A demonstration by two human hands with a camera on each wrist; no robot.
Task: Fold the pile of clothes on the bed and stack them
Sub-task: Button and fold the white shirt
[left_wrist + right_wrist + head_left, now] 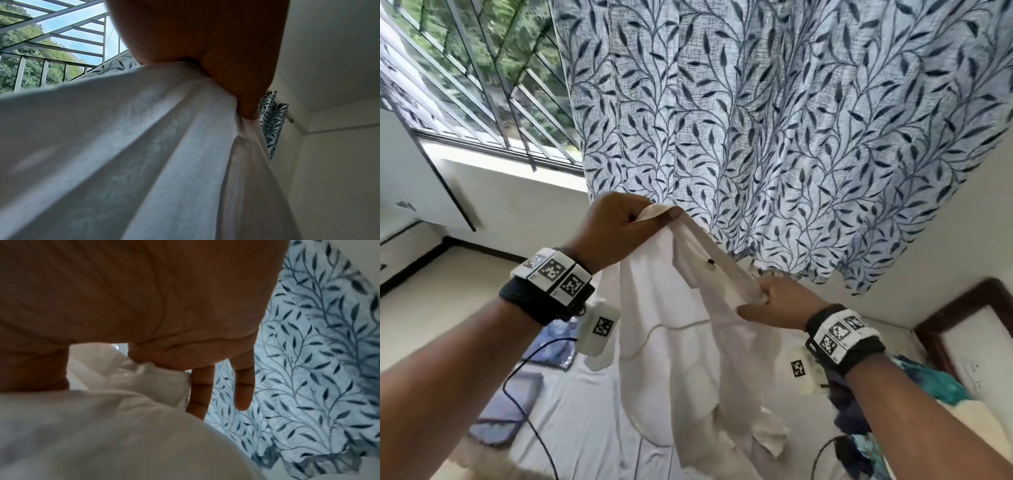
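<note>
While the white shirt (681, 342) hangs in the air over the bed (592, 428), both hands hold its top edge. The left hand (616, 229) is at about 10 o'clock, and its fingers are curled tight, pinching one end of the edge. The right hand (774, 305) is lower, at about 4 o'clock from the left one. Its thumb and front fingers pinch the other end, while two fingers (243, 391) stick out straight.

To do this step well, I think the hands should come up level and pull apart until the edge is tight. Then the shirt can go down flat on the bed, away from the black wire (530, 421). The leafy curtain (791, 137) hangs just behind, so keep the shirt off it.
</note>
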